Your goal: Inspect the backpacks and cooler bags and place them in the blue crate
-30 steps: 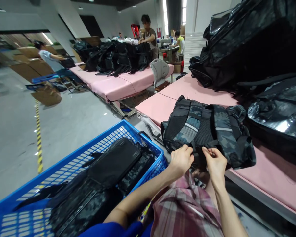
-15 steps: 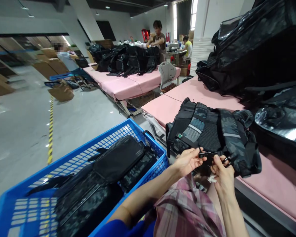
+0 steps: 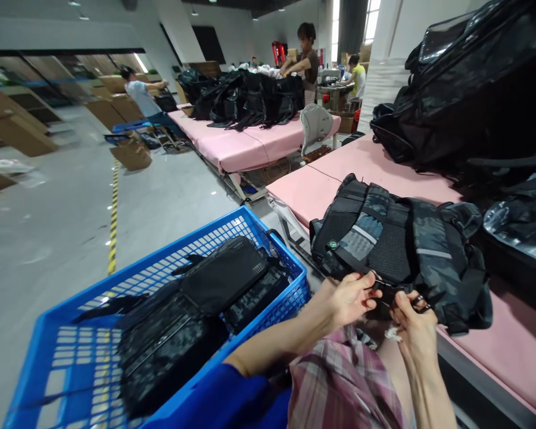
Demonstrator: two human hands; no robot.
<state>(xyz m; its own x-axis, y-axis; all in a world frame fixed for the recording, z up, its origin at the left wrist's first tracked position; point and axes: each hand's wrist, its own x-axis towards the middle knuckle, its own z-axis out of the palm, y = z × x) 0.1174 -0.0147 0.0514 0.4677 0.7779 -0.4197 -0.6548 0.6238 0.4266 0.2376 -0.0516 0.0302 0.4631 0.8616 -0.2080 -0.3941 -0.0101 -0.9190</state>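
Observation:
A black and grey camouflage backpack (image 3: 386, 256) lies on the pink-covered table, straps and mesh back panel facing up. My left hand (image 3: 357, 298) pinches a thin dark strip at the backpack's near edge between thumb and fingertips. Close beside it, my right hand (image 3: 413, 322) is closed at the same edge. Dark loops of what look like small scissors (image 3: 422, 304) show at its fingers; the rest of the tool is hidden. A scrap of white material (image 3: 393, 335) sticks out below the right hand's fingers.
A blue plastic crate (image 3: 44, 357) with camouflage bags (image 3: 174, 339) stands on my left. Large black bags (image 3: 477, 95) are piled at the table's right. Farther off, a second pink table (image 3: 245, 152) bears more black bags, with a grey chair (image 3: 315, 128) nearby. Several people work behind.
The view has swung left, so the scene sits farther right. Both hands remain at the backpack's near edge, holding much as before. A person at the far left has raised an arm.

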